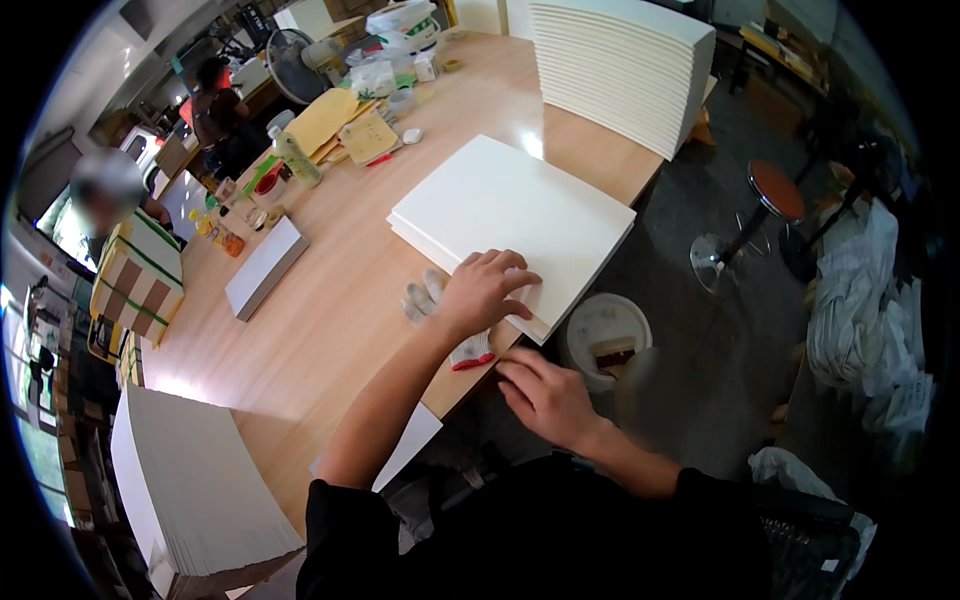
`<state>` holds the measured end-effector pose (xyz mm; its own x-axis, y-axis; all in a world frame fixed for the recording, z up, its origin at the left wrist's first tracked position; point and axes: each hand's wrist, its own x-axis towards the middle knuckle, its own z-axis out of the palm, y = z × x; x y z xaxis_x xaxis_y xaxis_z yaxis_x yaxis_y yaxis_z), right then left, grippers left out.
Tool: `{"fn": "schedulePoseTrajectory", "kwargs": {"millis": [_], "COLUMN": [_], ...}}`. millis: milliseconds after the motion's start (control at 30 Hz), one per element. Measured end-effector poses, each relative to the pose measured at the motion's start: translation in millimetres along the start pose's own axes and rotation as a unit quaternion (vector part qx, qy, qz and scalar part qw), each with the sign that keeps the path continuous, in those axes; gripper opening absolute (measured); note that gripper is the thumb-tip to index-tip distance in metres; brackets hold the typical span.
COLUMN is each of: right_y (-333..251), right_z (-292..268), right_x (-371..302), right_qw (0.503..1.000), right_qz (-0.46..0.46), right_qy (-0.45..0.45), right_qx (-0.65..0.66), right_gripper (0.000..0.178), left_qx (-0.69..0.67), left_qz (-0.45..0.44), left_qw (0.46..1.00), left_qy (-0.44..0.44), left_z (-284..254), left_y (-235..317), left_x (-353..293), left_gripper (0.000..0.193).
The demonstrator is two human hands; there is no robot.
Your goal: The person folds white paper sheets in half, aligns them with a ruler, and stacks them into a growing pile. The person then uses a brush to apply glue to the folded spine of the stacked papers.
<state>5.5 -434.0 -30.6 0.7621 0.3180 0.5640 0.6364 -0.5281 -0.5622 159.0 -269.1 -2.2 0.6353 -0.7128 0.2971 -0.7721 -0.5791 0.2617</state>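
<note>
A low stack of large white boards [520, 215] lies at the table's right edge. My left hand [488, 290] rests on its near corner, fingers spread and bent over the top sheet, gripping nothing that shows. Just off the table edge is my right hand [548, 395], slightly blurred, its fingers curled together; whatever they may hold is hidden. Between my hands and partly under my left wrist lies a whitish knitted work glove [472, 350] with a red cuff. Part of a white sheet [410, 447] shows beneath my left forearm.
A tall stack of white boards [620, 75] stands at the far right, another stack [205, 480] at near left. A white block [267, 268], bottles [295, 158] and yellow papers [370, 137] lie beyond. A bucket [608, 335] and stool [776, 192] stand on the right-hand floor. Two people are beyond the table.
</note>
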Motion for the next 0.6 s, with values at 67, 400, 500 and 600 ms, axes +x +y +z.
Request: {"fn": "schedulePoseTrajectory", "kwargs": {"millis": [67,400,500,600], "right_y": [5.3,20.7,23.3,33.5], "right_z": [-8.4,-12.4,-17.9,-17.2], "right_x": [-0.5,-9.6,-3.6,1.0], "right_qw": [0.995,0.983,0.981,0.991], "right_qz": [0.024,0.096,0.128,0.109], "right_qy": [-0.001,-0.083,-0.098,-0.063], "right_qx": [-0.095,-0.13,-0.108,-0.046], "right_gripper": [0.03,0.036,0.032,0.03], "left_qx": [0.041,0.089,-0.084,-0.26], "left_qz": [0.072,0.053,-0.081,-0.251], "left_qw": [0.996,0.978,0.955,0.875], "left_qy": [0.029,0.179,0.273,0.321], "left_z": [4.5,33.3,26.4,5.7], "left_y": [-5.7,5.4,5.8,-11.0], "left_x": [-1.1,8.2,28.1,34.0], "left_gripper": [0.04,0.033,0.026,0.024]}}
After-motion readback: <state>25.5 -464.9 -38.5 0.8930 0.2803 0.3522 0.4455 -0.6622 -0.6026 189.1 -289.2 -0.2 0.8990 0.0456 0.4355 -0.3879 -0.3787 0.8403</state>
